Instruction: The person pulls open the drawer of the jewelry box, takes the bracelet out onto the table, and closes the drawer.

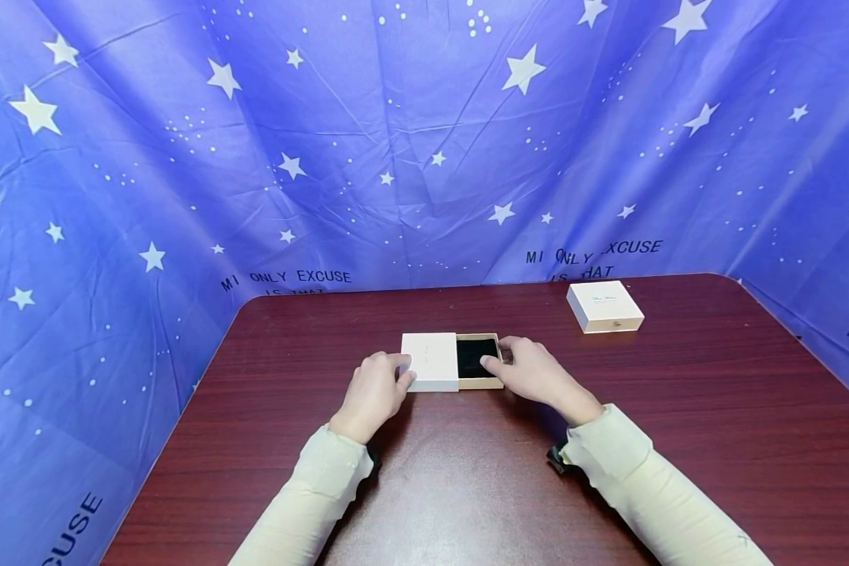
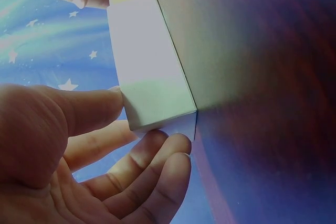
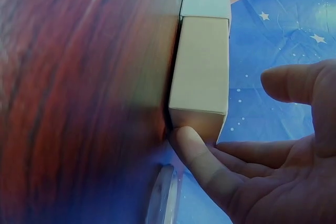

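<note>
A white drawer-style gift box lies on the table, its white sleeve [image 1: 433, 360] to the left and its cream drawer [image 1: 483, 384] pulled partway out to the right. Black lining [image 1: 471, 352] fills the visible part of the drawer. My left hand [image 1: 376, 391] holds the sleeve's left end, thumb on the upper edge and fingers against the end face in the left wrist view. At the drawer's right end, my right hand [image 1: 536, 373] touches the end face [image 3: 197, 121] with its fingers. Its thumb [image 3: 289, 83] stands apart from the drawer in the right wrist view.
A second white box [image 1: 604, 306], closed, with small print on its lid, stands at the table's back right. The dark red wooden table [image 1: 439, 487] backs onto a blue curtain [image 1: 410, 118] with white stars.
</note>
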`<state>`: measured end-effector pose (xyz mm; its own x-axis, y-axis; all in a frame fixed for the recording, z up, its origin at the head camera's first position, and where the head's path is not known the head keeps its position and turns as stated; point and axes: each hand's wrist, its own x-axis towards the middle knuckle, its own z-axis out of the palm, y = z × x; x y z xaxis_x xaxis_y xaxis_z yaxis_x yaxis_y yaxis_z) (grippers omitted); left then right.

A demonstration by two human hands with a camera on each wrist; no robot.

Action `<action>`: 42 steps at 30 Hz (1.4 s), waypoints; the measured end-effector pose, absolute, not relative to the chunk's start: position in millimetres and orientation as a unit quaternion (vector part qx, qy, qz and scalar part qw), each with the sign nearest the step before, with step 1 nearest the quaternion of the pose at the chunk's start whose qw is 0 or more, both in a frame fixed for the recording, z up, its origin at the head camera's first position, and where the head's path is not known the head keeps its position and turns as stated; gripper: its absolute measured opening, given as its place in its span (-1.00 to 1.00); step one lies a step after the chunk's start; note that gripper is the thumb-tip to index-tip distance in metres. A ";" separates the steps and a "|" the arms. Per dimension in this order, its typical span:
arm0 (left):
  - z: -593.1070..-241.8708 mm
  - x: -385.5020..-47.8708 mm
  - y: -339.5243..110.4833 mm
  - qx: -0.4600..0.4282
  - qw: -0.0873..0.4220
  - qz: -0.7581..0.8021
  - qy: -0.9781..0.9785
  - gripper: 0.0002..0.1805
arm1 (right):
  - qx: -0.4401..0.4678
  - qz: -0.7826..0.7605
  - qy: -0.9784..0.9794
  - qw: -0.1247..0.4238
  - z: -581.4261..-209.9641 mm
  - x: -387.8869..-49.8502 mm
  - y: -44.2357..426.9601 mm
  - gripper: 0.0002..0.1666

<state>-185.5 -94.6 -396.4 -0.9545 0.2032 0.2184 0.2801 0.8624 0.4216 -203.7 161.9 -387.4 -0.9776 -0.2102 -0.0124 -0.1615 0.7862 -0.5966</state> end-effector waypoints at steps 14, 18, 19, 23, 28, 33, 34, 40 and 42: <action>-396.3 -185.6 -95.7 -0.129 0.086 -0.234 -0.960 -0.69 | -0.095 -0.308 0.946 0.037 -387.2 -202.6 159.8 -0.33; -396.2 -185.9 -95.3 -0.128 0.085 -0.234 -0.960 -0.69 | -0.091 -0.303 0.948 0.032 -387.8 -202.4 158.3 -0.33; -396.2 -186.0 -95.1 -0.128 0.085 -0.234 -0.960 -0.69 | -0.091 -0.303 0.948 0.031 -387.7 -202.2 158.0 -0.33; -396.2 -186.0 -94.9 -0.129 0.085 -0.233 -0.960 -0.69 | -0.091 -0.299 0.949 0.028 -387.8 -201.3 157.2 -0.34; -396.5 -185.4 -94.9 -0.129 0.083 -0.233 -0.960 -0.69 | -0.092 -0.297 0.950 0.027 -388.6 -201.0 156.3 -0.33; -396.5 -185.2 -95.0 -0.130 0.083 -0.232 -0.960 -0.69 | -0.102 -0.315 0.943 0.032 -389.0 -201.2 155.2 -0.32; -396.6 -185.2 -95.1 -0.130 0.084 -0.232 -0.960 -0.69 | -0.103 -0.319 0.941 0.034 -389.2 -201.2 155.1 -0.32; -396.6 -185.1 -95.0 -0.132 0.086 -0.232 -0.960 -0.69 | -0.109 -0.331 0.937 0.038 -389.4 -200.8 154.1 -0.31; -396.5 -185.1 -94.9 -0.132 0.086 -0.233 -0.960 -0.69 | -0.112 -0.334 0.935 0.037 -389.4 -200.6 154.1 -0.32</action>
